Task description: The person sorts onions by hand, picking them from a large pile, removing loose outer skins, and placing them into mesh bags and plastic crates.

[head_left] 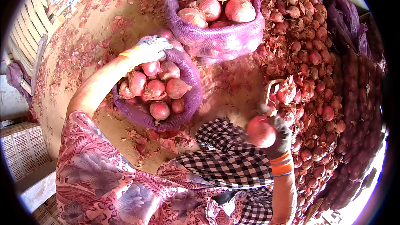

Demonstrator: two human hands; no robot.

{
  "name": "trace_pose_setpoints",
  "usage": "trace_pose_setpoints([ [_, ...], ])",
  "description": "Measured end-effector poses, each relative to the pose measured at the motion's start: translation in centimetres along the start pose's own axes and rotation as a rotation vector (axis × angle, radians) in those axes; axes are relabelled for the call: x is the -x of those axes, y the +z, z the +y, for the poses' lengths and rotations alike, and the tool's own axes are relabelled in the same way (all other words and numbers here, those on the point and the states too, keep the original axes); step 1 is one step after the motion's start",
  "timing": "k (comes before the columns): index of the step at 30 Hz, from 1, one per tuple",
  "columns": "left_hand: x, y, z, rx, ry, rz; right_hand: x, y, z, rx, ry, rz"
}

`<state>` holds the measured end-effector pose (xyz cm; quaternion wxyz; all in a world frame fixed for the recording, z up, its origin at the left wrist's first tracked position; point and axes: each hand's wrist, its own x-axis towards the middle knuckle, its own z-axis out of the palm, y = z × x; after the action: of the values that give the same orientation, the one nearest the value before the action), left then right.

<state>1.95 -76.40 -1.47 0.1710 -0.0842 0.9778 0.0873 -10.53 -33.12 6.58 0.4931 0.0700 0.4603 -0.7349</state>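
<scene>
My left hand, in a pale glove with an orange cuff, is over the far rim of a low purple mesh bag. Its fingers are curled; what they hold, if anything, is hidden. Large red onions lie inside this bag, just below the hand. My right hand, in a dark glove with an orange cuff, grips a big red onion. From the top of that hand rises a thin pale looped tool, blurred, so its kind is unclear.
A fuller purple mesh bag of large onions stands beyond. Along the right spreads a long heap of smaller onions, with filled mesh sacks past it. Dry skins litter the dirt floor. Plastic crates stand at left.
</scene>
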Motion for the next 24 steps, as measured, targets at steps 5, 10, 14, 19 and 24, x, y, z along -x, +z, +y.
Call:
trace_pose_setpoints([
  [5, -0.4, -1.9, 0.1, 0.257, -0.136, 0.251, -0.6, 2.6, 1.8, 0.069, 0.184, -0.129],
  [10, -0.6, -4.2, 2.5, 0.462, -0.193, 0.317, -3.5, 7.6, 3.5, 0.349, 0.226, -0.346],
  [14, 0.7, -5.9, 0.4, 0.311, -0.157, 0.273, -9.3, 15.7, 6.2, 0.397, 0.095, -0.435],
  [19, -1.5, -4.2, 1.5, 0.543, -0.234, 0.249, -17.4, 17.3, 11.0, 1.686, -0.498, -0.018],
  [24, -0.6, -3.5, 1.7, 0.663, -0.255, 0.277, -20.2, 16.3, 11.0, 1.673, -0.358, 0.121],
])
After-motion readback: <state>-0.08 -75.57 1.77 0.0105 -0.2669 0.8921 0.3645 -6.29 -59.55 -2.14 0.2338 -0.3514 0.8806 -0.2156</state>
